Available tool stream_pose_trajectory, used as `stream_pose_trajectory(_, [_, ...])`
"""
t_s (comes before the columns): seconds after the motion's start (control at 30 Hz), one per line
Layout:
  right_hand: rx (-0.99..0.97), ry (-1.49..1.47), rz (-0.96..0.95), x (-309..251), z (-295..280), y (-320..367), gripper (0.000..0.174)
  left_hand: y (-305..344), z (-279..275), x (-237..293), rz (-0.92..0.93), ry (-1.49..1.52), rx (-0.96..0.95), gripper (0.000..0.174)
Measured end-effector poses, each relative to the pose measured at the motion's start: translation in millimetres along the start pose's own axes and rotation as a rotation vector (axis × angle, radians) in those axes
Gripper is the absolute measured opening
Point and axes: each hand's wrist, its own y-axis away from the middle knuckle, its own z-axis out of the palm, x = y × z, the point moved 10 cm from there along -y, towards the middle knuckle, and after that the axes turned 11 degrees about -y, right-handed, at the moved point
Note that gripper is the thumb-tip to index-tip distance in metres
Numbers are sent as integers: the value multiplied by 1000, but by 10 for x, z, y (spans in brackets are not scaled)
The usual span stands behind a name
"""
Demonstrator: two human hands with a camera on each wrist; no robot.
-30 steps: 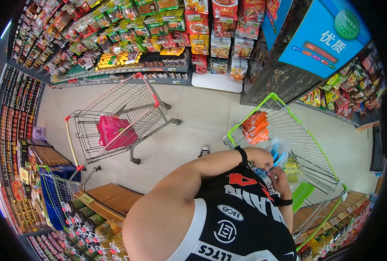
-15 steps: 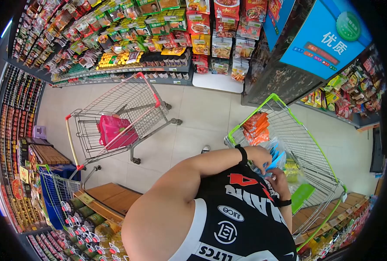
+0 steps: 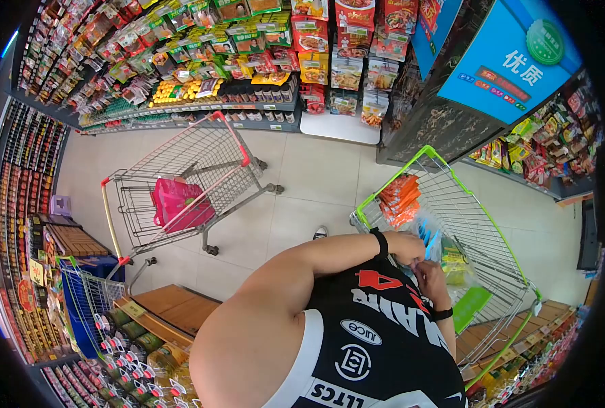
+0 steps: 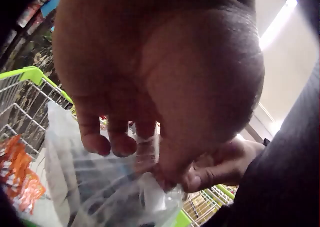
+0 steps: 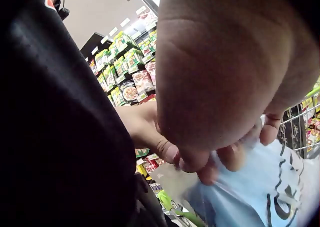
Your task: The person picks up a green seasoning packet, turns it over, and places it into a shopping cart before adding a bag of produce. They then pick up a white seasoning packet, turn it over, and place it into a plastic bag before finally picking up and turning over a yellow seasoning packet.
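Observation:
Over the green-edged cart (image 3: 480, 197), my left hand (image 3: 406, 246) and right hand (image 3: 431, 280) meet at the gathered top of a clear plastic bag (image 3: 427, 230) with blue in it. The left wrist view shows my left hand (image 4: 160, 72) pinching the bag's top (image 4: 115, 182) between thumb and forefinger, its other fingers bent over the plastic. In the right wrist view, my right hand (image 5: 230, 77) pinches the bag's upper edge beside the left thumb; blue plastic with dark print (image 5: 250, 192) hangs below. The fingertips partly hide the bag's neck.
Orange packets (image 3: 400, 200), a yellow-green pack (image 3: 456, 266) and a green panel (image 3: 472, 309) are in the cart. A red-trimmed cart (image 3: 180, 163) with a pink bag (image 3: 183, 204) stands left. Stocked shelves (image 3: 221, 41) and a pillar (image 3: 421, 126) lie beyond; bottles (image 3: 122, 347) stand lower left.
Both hands have shifted slightly at the bag's top, the fingers parting a little and then closing together again. The carts have stayed where they were.

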Motion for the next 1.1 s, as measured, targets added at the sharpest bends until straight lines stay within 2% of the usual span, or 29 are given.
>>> stream_pose_trajectory(0.1, [2,-95,48,76,19,5,14,-34,31,-55,15,44,17,15])
stream_pose_trajectory(0.3, [37,-176,-22,106,-38,45,18,-33,-55,-14,48,120,60,17])
stream_pose_trajectory(0.4, [58,-175,-18,152,-92,87,17,-65,-24,-91,41,130,20,18])
stream_pose_trajectory(0.67, [80,-181,128,528,-126,370,16,78,106,-417,28,190,71,12])
stream_pose_trajectory(0.8, [107,-230,187,725,-172,500,18,195,-124,-420,-39,280,36,13])
stream_pose_trajectory(1.0, [128,-195,269,920,-234,650,19,104,-127,-510,35,306,79,11])
stream_pose_trajectory(1.1, [146,-249,325,906,-276,682,20,47,-85,-508,23,192,78,11])
